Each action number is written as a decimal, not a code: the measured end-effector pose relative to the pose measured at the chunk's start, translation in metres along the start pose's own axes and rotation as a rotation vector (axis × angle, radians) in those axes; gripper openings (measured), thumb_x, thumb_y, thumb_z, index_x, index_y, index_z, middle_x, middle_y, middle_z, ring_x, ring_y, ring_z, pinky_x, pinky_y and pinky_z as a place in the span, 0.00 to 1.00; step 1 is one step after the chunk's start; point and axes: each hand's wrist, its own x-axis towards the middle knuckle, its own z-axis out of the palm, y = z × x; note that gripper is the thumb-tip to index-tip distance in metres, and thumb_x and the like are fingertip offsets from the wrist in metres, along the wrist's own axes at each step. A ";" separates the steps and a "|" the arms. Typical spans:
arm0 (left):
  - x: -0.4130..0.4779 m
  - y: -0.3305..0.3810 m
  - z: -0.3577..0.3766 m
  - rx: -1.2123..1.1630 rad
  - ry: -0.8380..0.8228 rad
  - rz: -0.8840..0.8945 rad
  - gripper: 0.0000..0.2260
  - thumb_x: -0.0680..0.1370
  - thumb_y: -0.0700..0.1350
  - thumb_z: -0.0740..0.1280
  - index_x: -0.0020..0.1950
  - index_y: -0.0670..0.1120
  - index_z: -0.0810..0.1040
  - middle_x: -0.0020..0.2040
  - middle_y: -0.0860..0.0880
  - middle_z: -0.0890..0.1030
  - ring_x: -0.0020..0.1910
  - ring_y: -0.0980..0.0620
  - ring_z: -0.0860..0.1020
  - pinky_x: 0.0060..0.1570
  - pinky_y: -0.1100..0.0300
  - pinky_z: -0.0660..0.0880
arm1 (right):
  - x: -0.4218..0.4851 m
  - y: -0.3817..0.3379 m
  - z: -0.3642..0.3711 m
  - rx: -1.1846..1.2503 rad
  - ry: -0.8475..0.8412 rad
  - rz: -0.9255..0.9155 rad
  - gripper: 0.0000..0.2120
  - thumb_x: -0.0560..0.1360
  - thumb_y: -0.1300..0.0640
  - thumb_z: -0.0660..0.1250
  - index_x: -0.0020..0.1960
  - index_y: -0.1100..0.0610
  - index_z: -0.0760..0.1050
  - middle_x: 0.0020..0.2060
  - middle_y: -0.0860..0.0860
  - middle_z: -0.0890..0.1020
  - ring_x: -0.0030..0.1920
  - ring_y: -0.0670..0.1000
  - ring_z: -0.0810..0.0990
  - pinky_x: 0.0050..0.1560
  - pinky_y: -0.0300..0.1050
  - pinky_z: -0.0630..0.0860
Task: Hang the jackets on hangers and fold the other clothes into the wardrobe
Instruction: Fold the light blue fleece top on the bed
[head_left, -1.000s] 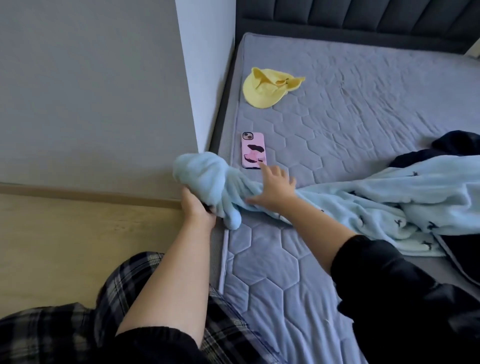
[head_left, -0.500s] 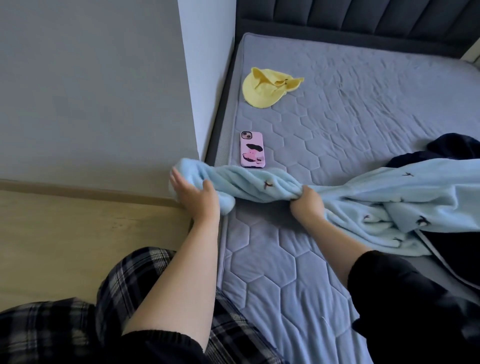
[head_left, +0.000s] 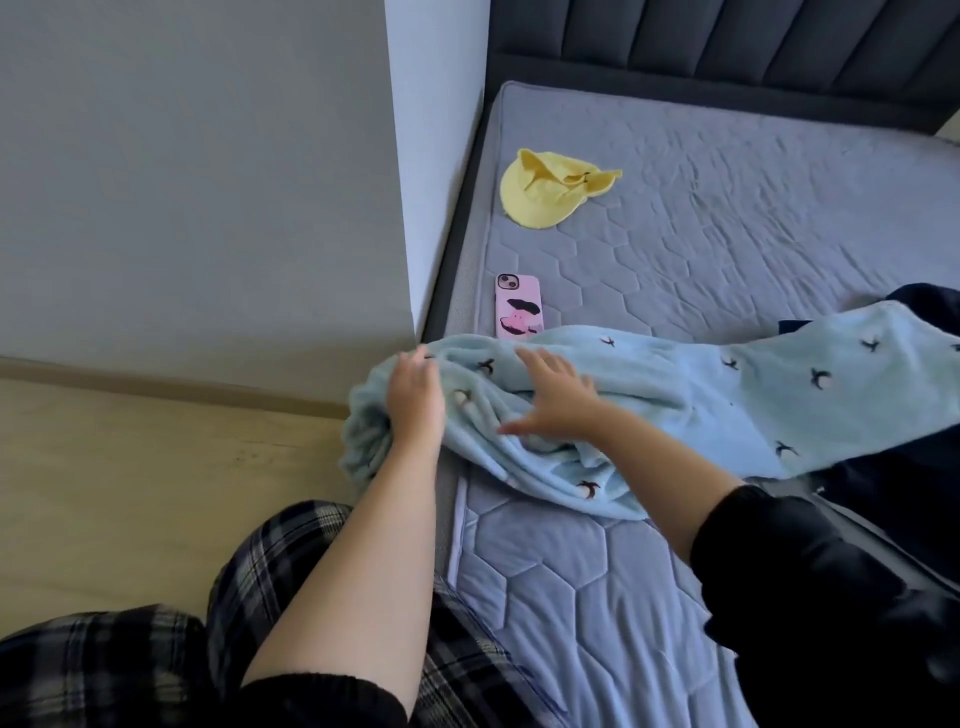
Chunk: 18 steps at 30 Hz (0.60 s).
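— Gripping anything?
— Right hand (head_left: 558, 402) lies flat, fingers spread, on the blue fleece garment (head_left: 701, 395). Left hand (head_left: 415, 402) rests on its bunched end; clutching or not, I can't tell.
— Where's it lying?
— Across the mattress (head_left: 571, 597) edge, overlapping the phone (head_left: 518, 306).

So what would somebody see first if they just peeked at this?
Probably the fluffy light blue garment with little dark birds, stretched across the near mattress, with the left hand and right hand on its bunched end. Then the yellow hat further up the bed, and the pink phone just behind the blue cloth.
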 end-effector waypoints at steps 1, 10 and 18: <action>-0.005 -0.001 0.005 0.098 -0.117 0.046 0.17 0.81 0.42 0.58 0.69 0.43 0.72 0.70 0.43 0.72 0.68 0.48 0.70 0.63 0.63 0.61 | -0.008 0.022 0.006 -0.174 -0.038 0.057 0.54 0.64 0.36 0.74 0.77 0.47 0.44 0.77 0.51 0.47 0.77 0.55 0.47 0.71 0.66 0.49; -0.026 -0.011 0.011 0.344 -0.469 0.081 0.20 0.82 0.49 0.59 0.73 0.47 0.67 0.75 0.49 0.64 0.73 0.50 0.63 0.68 0.60 0.58 | -0.013 0.046 0.006 0.161 0.117 0.291 0.02 0.72 0.60 0.62 0.43 0.58 0.73 0.41 0.55 0.77 0.44 0.56 0.75 0.38 0.43 0.67; -0.023 -0.012 0.017 0.189 -0.373 0.078 0.20 0.81 0.50 0.60 0.72 0.47 0.68 0.72 0.48 0.68 0.73 0.49 0.63 0.72 0.54 0.58 | 0.005 0.029 -0.085 -0.372 0.717 0.202 0.19 0.69 0.69 0.60 0.58 0.59 0.76 0.56 0.58 0.76 0.55 0.61 0.74 0.54 0.52 0.67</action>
